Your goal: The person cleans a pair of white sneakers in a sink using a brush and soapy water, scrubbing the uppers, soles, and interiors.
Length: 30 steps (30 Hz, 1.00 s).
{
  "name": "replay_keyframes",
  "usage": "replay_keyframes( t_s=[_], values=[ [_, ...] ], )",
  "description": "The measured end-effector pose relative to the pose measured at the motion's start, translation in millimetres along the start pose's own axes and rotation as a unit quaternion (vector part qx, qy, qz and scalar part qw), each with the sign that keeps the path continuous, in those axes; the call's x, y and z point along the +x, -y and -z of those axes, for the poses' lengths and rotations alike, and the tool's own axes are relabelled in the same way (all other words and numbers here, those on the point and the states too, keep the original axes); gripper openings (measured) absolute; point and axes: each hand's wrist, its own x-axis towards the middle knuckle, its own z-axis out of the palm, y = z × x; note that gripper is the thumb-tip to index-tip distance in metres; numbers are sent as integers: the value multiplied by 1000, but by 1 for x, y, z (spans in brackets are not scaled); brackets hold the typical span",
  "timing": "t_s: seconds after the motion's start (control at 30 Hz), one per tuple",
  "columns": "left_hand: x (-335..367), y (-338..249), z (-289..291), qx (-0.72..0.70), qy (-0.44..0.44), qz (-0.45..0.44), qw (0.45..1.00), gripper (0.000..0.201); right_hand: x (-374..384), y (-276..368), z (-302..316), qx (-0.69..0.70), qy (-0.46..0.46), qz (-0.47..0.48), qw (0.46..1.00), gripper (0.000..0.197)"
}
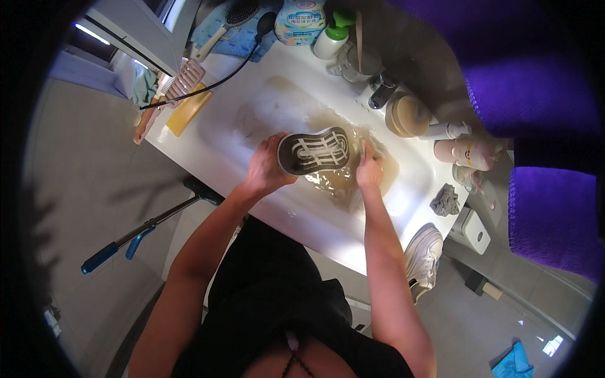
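A shoe (313,151) is held sole up over a white washbasin (220,120), its dark sole crossed by pale lines. My left hand (270,167) is closed round one end of it. Brown, murky water (337,187) with patches of foam lies in the basin below. Close to the shoe's other end is my right hand (370,169), low over the water. Its fingers are closed, and what they hold, if anything, is too small to make out. A white sneaker (423,255) rests on the basin's right edge, beside my right forearm.
Bottles (331,41), cups and a dark tap (382,91) line the basin's far side. A scrunched grey cloth (445,200) sits on the right rim. Combs (189,113) and a hairbrush (239,14) lie at the left. Purple towels (554,220) hang at right; a blue-handled pole (145,233) leans at left.
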Motion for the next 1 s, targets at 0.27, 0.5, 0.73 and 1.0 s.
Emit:
replay_keyframes(
  t_s=[0.27,0.5,0.73,1.0],
  values=[
    [1,9,-8,-2,-24,-9,1000,77,-78,76,25,230,-25,108,967,47],
    [-4,5,-2,17,-41,-40,998,72,-91,108,51,128,35,98,986,46],
    [3,-5,5,-54,-38,68,996,79,-17,-1,-6,44,-11,-69,997,45],
    [5,5,-10,-106,-86,225,965,81,-74,102,2,348,-188,147,907,49]
  ],
)
